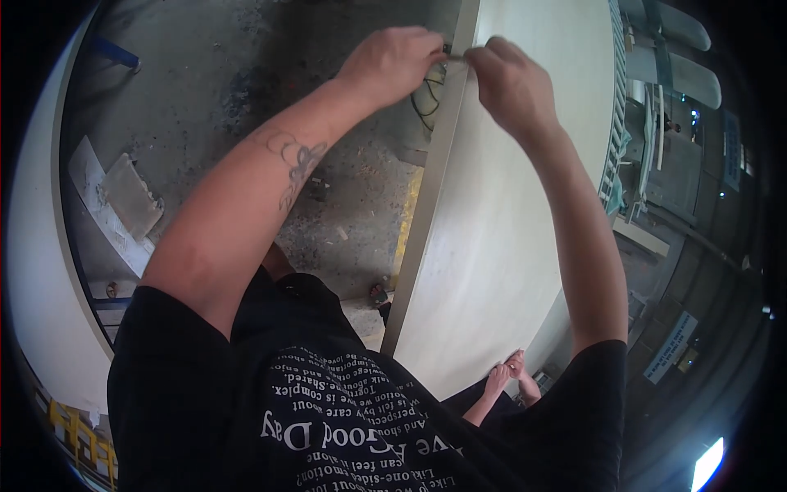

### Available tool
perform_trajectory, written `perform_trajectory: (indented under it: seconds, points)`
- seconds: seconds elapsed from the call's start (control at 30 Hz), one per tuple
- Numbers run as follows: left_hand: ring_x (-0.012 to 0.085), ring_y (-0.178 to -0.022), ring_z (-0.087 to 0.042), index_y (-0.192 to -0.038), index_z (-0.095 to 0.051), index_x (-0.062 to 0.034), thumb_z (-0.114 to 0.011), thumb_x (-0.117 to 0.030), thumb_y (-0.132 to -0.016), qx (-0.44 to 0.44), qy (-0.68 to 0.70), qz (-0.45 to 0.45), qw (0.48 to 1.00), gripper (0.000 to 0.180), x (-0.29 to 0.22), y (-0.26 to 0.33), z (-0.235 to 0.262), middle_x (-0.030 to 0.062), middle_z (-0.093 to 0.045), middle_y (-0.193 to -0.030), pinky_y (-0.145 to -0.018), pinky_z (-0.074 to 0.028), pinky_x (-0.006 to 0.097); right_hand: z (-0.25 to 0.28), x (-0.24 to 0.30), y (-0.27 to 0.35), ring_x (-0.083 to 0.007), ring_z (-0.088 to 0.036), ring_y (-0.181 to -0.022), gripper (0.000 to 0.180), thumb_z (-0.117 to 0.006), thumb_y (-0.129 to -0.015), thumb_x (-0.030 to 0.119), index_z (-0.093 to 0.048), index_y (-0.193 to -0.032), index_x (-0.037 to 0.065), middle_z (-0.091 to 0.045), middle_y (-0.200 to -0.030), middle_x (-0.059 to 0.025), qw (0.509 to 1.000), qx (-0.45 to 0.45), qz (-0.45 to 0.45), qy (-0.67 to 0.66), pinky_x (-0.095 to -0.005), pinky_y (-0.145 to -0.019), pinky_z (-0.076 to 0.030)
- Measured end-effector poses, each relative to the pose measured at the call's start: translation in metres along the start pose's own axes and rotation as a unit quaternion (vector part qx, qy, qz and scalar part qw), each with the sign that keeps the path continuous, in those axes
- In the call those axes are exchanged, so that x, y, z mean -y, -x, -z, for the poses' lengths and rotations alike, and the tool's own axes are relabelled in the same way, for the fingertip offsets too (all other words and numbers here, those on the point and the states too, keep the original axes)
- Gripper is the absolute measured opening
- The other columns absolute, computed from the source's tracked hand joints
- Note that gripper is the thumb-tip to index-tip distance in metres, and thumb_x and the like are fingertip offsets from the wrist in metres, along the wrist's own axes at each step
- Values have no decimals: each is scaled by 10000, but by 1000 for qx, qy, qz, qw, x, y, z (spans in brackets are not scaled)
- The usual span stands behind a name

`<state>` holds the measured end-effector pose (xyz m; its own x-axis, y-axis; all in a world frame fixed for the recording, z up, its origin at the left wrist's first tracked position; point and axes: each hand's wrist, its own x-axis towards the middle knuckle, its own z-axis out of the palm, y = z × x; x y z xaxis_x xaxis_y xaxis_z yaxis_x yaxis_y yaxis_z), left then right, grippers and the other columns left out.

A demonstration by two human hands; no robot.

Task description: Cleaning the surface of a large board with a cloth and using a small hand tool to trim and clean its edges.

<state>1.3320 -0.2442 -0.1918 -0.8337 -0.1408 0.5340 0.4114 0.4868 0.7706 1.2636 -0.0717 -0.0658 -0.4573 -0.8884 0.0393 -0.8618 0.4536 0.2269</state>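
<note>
My left hand [398,64] is closed at the far edge of a large pale panel [500,213], its fingertips pinched just left of the panel's long edge. Across from it, my right hand [518,88] is closed too, held over the panel's far end with some motion blur. A short, thin, dull-coloured strip [456,56] spans the small gap between the two hands. Its ends are hidden in my fingers, and its kind is too small to make out.
Another person's hands [510,371] are at the panel's near right corner. Scrap board pieces [131,197] lie on the grey floor at left, beside another pale panel [37,221]. Dark cable [424,107] hangs or lies below the far edge. A slatted green-white rack [616,123] runs along the right.
</note>
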Motion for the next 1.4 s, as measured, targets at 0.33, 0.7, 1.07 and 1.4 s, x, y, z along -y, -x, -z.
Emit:
perform_trajectory:
  seconds: [0.33, 0.7, 1.07, 1.4]
  points:
    - [352, -847, -700, -932, -675, -72, -707, -179, -951, 38, 38, 7, 999, 113, -35, 57, 4, 115, -679, -888, -736, -590, 459, 9, 41, 59, -273, -637, -780, 183, -666, -823, -21, -697, -962, 92, -583, -840, -71, 997, -13, -10, -72, -411, -649, -542]
    - [274, -826, -671, -904, -642, -82, -664, -136, -883, 136, 92, -5, 986, 62, -89, 138, 28, 68, -620, -869, -693, -589, 397, 42, 117, 139, -240, -610, -666, 335, -672, -701, -133, -725, -981, 43, -581, -773, -60, 988, 15, -36, -152, -373, -565, -504]
    - [297, -828, -692, -915, -656, -89, -660, -125, -881, 91, 77, -20, 993, 50, -90, 120, 35, 82, -654, -880, -707, -592, 417, 48, 105, 122, -258, -573, -621, 222, -733, -809, -109, -761, -966, 45, -575, -729, -86, 985, -23, -61, -161, -390, -548, -477]
    - [453, -826, -665, -891, -653, 5, -698, -80, -937, 44, 9, -23, 999, 106, -38, 42, 27, 221, -653, -851, -714, -540, 503, 13, 56, 39, -359, -679, -859, 98, -650, -938, 135, -699, -874, 80, -640, -872, -124, 994, 13, -81, -73, -476, -732, -556]
